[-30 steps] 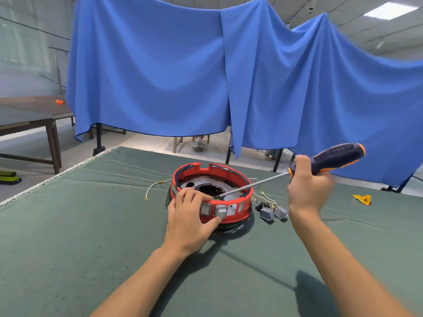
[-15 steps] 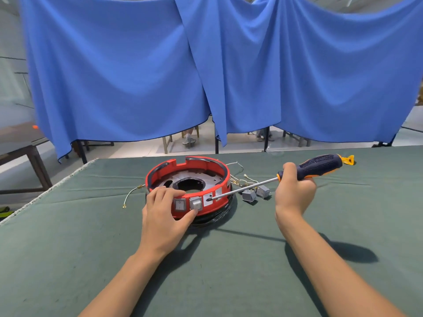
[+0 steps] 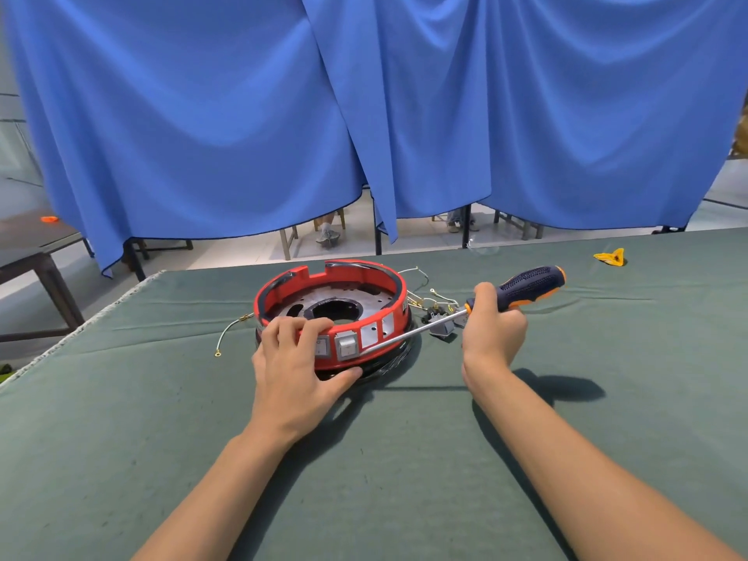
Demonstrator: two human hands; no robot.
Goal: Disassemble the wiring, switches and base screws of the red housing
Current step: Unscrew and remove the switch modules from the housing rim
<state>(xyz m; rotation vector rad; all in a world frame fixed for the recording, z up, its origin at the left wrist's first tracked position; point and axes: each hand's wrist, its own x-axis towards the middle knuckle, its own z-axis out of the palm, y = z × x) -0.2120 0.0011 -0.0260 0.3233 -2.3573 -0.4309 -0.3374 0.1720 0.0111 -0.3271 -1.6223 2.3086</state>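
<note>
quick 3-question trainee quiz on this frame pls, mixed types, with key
1. True or false: the left hand grips the near rim of the red housing.
2. The screwdriver tip sits at: A) the hole in the middle of the base plate, B) the housing's outer front wall beside a grey switch, C) the loose switches on the cloth.
3. Fill in: the right hand holds the screwdriver by its ____.

Key: 1 true; 2 B; 3 handle
</note>
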